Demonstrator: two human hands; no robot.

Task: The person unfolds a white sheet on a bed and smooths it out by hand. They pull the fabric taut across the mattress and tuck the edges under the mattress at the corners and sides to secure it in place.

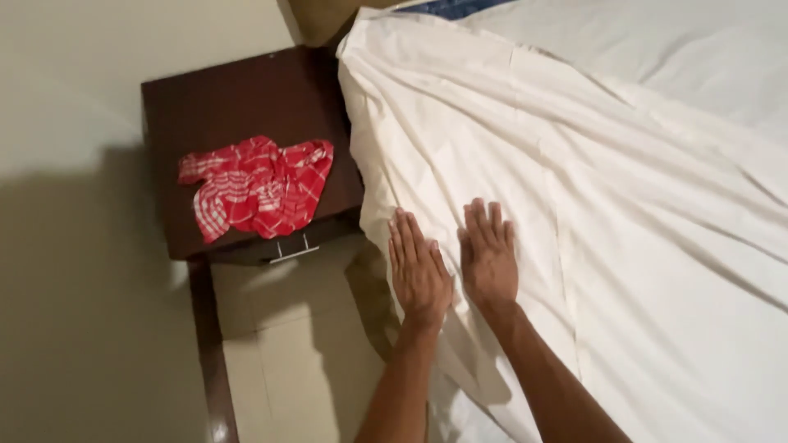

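Left hand (pixel 419 267) and right hand (pixel 488 254): flat, side by side, each grip fully open, holding nothing, fingers pointing toward the headboard | creased cream cotton bedsheet (pixel 574 189): draped over bed, folds running lengthwise along the bed edge | red-and-white checked cloth (pixel 258 184): crumpled on dark brown wooden nightstand surface (pixel 230 98), apart from the sheet.

White bed sheet (pixel 624 189) lay spread over the bed, cream-white, plain. Surface creased, with long folds fanning from the upper corner down and to the right. Near edge hung loose over the bed's side in bunched drapes toward the floor. Left hand (pixel 419 267) and right hand (pixel 489 253) lay flat on it, palms down, side by side by that edge.
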